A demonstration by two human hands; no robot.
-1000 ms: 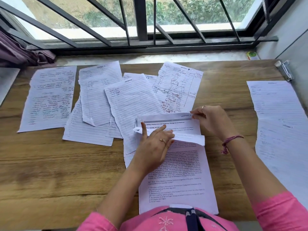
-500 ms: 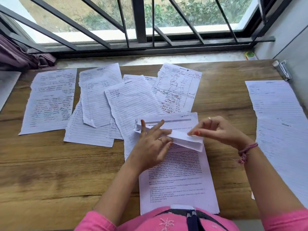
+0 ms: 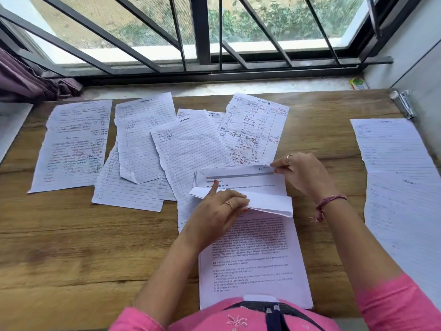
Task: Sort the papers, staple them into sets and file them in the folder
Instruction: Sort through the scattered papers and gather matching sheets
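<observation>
You are looking down at a wooden tabletop (image 3: 59, 235) under a barred window (image 3: 202, 32). Straight ahead of you lies a stack of printed papers (image 3: 253, 259), its top pages folded back toward you in a loose roll. Your left hand (image 3: 214, 211) rests on that fold, its fingers (image 3: 238, 199) closed over the rolled edge, the forefinger pointing out onto the uncovered page. Your right hand (image 3: 303, 173) pinches the far right corner of the uncovered sheet between thumb and fingertips (image 3: 276, 170). Beyond the stack, handwritten lined sheets (image 3: 191, 149) lie fanned and overlapping across the middle and left of the tabletop. More lined pages (image 3: 393, 163) lie well apart along the right edge. A small metal stapler (image 3: 404, 103) sits at the far right corner, near the wall.
</observation>
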